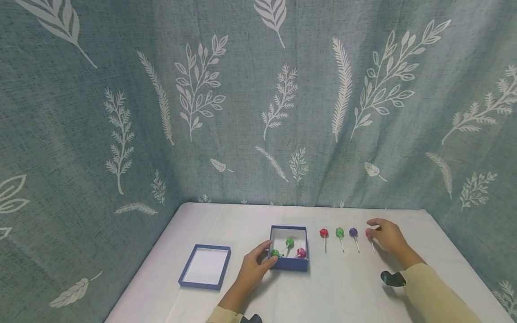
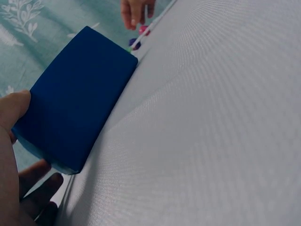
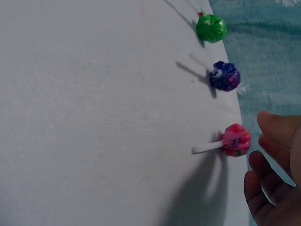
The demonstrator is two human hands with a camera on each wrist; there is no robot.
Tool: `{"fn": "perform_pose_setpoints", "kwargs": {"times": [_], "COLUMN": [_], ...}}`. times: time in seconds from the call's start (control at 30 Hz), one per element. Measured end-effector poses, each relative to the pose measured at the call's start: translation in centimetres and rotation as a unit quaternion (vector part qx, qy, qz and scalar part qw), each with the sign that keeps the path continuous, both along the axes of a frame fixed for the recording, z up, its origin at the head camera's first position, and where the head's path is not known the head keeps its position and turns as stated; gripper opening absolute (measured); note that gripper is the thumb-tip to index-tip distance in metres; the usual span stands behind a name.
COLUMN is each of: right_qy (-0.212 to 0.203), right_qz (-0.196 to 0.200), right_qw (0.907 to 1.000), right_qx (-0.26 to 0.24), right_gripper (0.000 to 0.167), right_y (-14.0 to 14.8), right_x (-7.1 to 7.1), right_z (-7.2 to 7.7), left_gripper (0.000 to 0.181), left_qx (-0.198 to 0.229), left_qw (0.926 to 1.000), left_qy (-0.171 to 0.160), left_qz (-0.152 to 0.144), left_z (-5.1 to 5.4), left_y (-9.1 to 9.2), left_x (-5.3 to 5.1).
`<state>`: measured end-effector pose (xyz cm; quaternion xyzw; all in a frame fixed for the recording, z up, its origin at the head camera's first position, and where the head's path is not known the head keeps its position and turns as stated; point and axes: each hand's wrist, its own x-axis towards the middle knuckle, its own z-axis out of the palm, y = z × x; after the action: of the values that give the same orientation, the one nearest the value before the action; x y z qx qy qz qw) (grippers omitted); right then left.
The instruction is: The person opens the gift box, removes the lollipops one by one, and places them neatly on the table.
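Note:
An open blue box (image 1: 288, 264) with a white inside stands on the table, holding green lollipops (image 1: 290, 242) and a pink one (image 1: 301, 252). My left hand (image 1: 252, 271) holds the box at its left front corner; in the left wrist view the thumb (image 2: 16, 106) lies against the blue wall. On the right, my right hand (image 1: 388, 235) is over a pink lollipop (image 3: 236, 140), fingers loosely bent and apart from it in the right wrist view. Left of that lollipop, a purple lollipop (image 1: 353, 232), a green lollipop (image 1: 339, 233) and a red lollipop (image 1: 324, 233) lie in a row.
The box lid (image 1: 220, 280), blue-rimmed and white inside, lies upturned left of the box. A white cloth covers the table (image 1: 323, 296). Behind and beside it hangs a green-blue curtain (image 1: 242, 112) with white leaf prints.

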<state>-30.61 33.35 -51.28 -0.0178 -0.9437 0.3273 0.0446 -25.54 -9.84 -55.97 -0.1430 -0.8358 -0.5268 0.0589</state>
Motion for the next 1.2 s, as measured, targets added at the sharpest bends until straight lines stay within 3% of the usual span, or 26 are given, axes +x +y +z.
{"fn": "perform_pose_setpoints", "kwargs": {"times": [0.53,0.77,0.93,1.2], "right_qy": [0.058,0.035,0.042,0.061], "right_qz": [0.061,0.069,0.102,0.165], "right_qw": [0.9964,0.9970,0.9938,0.9841], "right_qx": [0.004,-0.006,0.006,-0.020], "right_gripper": [0.031,0.032,0.030,0.023], "right_y": [-3.7,-6.9,-8.9,-11.6], "right_x": [0.2,0.8,0.9,1.0], "right_z": [2.5,3.0,3.7,4.3], "left_gripper": [0.058,0.058,0.057,0.056], "left_qx": [0.003,0.004,0.005,0.001], "left_qw": [1.0000,1.0000,1.0000,1.0000], "left_qy": [0.005,0.002,0.008,0.009], "left_qz": [0.003,0.000,-0.002,0.001], "left_z": [0.3,0.0,0.1,0.2], "left_y": [0.0,0.0,-0.1,0.0], "left_x": [-0.1,0.2,0.2,0.2]}}
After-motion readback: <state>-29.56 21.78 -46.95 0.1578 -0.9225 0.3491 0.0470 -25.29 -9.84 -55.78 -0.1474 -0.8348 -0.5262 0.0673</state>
